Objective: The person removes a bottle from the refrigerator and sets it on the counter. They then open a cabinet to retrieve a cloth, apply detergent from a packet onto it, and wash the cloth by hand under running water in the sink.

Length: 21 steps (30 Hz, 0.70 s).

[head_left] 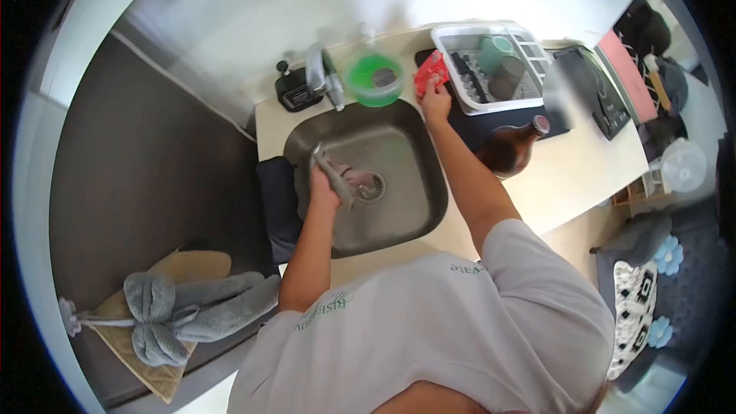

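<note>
1. Here's the left hand [325, 190], fingers closed around a long grey item [335, 180], limp-looking at its lower end, with a shiny tip up top; exactly what it is, I can't tell.
2. That grip is inside the sink [399, 215], brushed grey metal with rounded corners, toward its left wall. Just beside it, a pinkish thing [355, 175] lies by the round, perforated drain [371, 188].
3. Over to the right hand [436, 103]: fingers pinched shut on a crinkled red item [432, 70], glossy with pale markings, above the counter by the sink's far right corner.
4. Right beside that, a white plastic rack [475, 110] carries a teal cup [496, 51] and a dark grey cup [507, 77], on a flat dark mat [469, 127].
5. Nearer the person, a rounded, glossy brown bottle [507, 152] stands at the mat's near edge.
6. Along the cream counter's [560, 199] far edge: a square-shouldered black bottle [296, 92], the metal faucet [327, 80], and a translucent green bowl [362, 77].
7. Dark fabric [277, 195] drapes the counter's left edge.
</note>
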Motion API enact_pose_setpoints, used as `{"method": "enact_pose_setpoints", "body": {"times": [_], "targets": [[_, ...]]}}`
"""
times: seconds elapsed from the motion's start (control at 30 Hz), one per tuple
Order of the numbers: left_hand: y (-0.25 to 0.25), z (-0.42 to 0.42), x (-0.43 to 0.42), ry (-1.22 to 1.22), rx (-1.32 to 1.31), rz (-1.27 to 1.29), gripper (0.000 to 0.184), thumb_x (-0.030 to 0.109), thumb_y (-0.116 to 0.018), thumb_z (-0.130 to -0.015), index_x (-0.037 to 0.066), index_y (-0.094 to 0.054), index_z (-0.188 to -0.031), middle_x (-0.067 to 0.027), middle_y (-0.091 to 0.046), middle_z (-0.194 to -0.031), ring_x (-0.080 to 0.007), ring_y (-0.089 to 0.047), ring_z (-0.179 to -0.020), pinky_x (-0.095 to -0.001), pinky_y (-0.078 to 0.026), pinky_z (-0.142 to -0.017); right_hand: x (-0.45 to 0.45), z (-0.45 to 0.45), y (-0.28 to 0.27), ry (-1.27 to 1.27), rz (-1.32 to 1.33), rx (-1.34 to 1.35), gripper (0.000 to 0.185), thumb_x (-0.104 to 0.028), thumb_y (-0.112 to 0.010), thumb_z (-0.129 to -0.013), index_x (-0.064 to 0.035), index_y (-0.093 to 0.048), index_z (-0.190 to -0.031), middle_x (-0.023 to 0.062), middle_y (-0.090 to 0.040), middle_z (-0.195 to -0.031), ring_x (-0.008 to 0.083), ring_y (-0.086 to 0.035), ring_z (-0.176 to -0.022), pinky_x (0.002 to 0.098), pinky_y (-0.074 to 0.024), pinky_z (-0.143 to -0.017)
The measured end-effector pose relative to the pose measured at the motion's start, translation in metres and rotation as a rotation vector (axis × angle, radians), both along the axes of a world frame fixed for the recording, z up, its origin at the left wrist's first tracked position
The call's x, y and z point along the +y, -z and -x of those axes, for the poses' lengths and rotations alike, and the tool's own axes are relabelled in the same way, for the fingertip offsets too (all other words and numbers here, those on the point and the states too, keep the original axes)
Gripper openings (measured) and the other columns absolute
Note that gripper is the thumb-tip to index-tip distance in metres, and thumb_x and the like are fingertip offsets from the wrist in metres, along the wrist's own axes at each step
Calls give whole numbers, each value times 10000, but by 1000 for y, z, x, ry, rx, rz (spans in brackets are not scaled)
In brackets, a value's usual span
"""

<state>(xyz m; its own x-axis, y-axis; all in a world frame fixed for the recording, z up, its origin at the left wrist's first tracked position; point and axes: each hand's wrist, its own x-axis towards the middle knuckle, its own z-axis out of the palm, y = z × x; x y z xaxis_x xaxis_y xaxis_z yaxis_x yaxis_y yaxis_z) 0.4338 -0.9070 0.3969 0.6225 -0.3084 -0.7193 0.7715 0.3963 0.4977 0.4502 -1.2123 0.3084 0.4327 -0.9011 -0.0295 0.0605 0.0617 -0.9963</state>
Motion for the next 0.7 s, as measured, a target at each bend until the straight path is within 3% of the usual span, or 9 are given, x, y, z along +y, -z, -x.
{"method": "enact_pose_setpoints", "body": {"times": [0.03,0.1,0.13,0.23,0.27,0.3,0.37,0.57,0.7], "targets": [[39,-17,21,202,-22,425,342,455,-420,-875,153,-466,-723,-67,-495,-748,-306,-528,-676,-463,-462,-557,10,8,-17,18,-106,-108,223,-246,-518,-908,-50,-563,-1007,32,-586,-706,87,-531,-522,219,-404,-442],[44,-16,15,114,-73,263,342,459,-420,-875,154,-469,-729,-67,-499,-753,-292,-526,-665,-459,-461,-557,27,10,-28,71,-174,-261,333,-164,-552,-858,-67,-467,-1165,35,-584,-790,113,-529,-547,233,-395,-448],[45,-16,14,64,-102,182,342,461,-420,-875,154,-470,-733,-67,-501,-755,-284,-526,-659,-456,-460,-556,33,5,-19,192,-261,-79,368,-170,-575,-833,-65,-462,-1168,45,-581,-808,122,-528,-559,247,-394,-447],[51,-16,15,115,-156,296,339,461,-418,-877,146,-511,-790,-69,-526,-787,-260,-548,-702,-444,-480,-618,72,29,28,-312,-318,131,611,-337,-647,-721,-80,-420,-1226,107,-556,-985,216,-502,-970,365,-405,-838],[35,-9,8,118,-130,277,334,450,-429,-874,135,-523,-820,-73,-536,-806,-255,-556,-730,-442,-482,-651,126,70,-69,-347,-528,288,667,-463,-595,-768,-100,-389,-1289,113,-530,-1139,246,-432,-1122,430,-269,-1007],[2,4,1,118,-104,256,332,440,-440,-871,123,-535,-851,-77,-547,-824,-249,-563,-757,-440,-485,-684,138,83,-78,-744,-584,406,767,-580,-532,-798,-123,-299,-1369,113,-386,-1345,249,-398,-1194,513,-259,-1008],[-11,12,1,150,-118,229,322,399,-466,-863,91,-547,-908,-85,-562,-861,-247,-572,-818,-431,-484,-752,151,83,-26,-1357,-988,143,877,-645,-522,-781,-86,-245,-1397,120,-341,-1390,246,-399,-1209,510,-307,-978],[29,-20,29,373,-215,274,287,229,-518,-827,21,-545,-1024,-114,-584,-1003,-258,-566,-982,-389,-454,-890,152,96,-72,-1201,-48,464,611,-505,-574,-819,-16,-540,-1182,103,-600,-1099,189,-540,-1034,366,-404,-897],[7,2,44,405,-149,284,351,237,-512,-840,-3,-526,-1096,-128,-572,-1110,-260,-547,-1057,-373,-427,-939,128,83,-71,-1118,-540,79,404,-365,-623,-792,-29,-635,-1015,70,-638,-962,172,-581,-917,314,-442,-807]]}}
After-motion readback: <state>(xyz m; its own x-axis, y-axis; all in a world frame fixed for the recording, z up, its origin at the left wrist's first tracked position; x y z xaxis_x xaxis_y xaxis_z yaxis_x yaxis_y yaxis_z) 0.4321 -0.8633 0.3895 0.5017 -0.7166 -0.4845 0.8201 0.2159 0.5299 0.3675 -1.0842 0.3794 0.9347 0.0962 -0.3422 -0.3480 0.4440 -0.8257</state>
